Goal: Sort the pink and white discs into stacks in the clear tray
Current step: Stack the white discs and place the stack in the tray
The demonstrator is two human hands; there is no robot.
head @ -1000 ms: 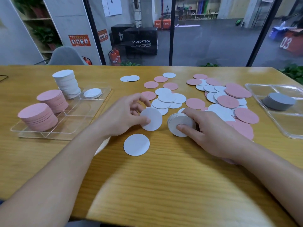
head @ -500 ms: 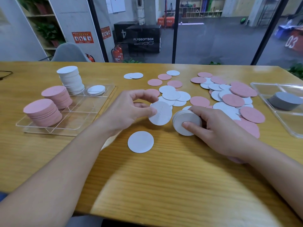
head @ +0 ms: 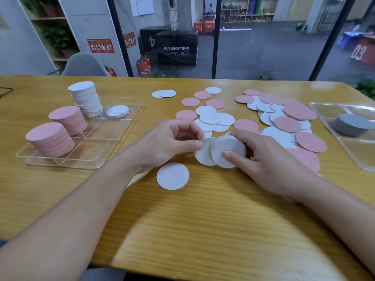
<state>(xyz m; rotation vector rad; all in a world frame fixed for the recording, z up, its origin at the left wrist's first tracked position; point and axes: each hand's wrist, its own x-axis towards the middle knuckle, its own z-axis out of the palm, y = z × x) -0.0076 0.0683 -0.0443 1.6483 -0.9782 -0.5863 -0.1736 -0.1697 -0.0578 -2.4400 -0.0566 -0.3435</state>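
My right hand (head: pixel 265 165) grips a tilted bundle of white discs (head: pixel 231 148) at mid-table, thumb across its face. My left hand (head: pixel 168 142) pinches a single white disc (head: pixel 204 156) and holds it against the bundle's left side. One loose white disc (head: pixel 172 176) lies flat in front of my hands. The clear tray (head: pixel 105 138) at the left holds two pink stacks (head: pixel 50 138) (head: pixel 69 118), a tall white stack (head: pixel 86 98) and a low white pile (head: pixel 117 111). Loose pink and white discs (head: pixel 284 120) are scattered behind and right of my hands.
A second clear tray (head: pixel 361 151) at the right edge holds a grey stack of discs (head: pixel 350 124). A pair of white discs (head: pixel 164 93) lies near the table's far side. Glass wall and a grey chair stand beyond the table.
My left hand has carried the single white disc rightward until it meets the bundle in my right hand. The bundle has lifted and tilted a little.
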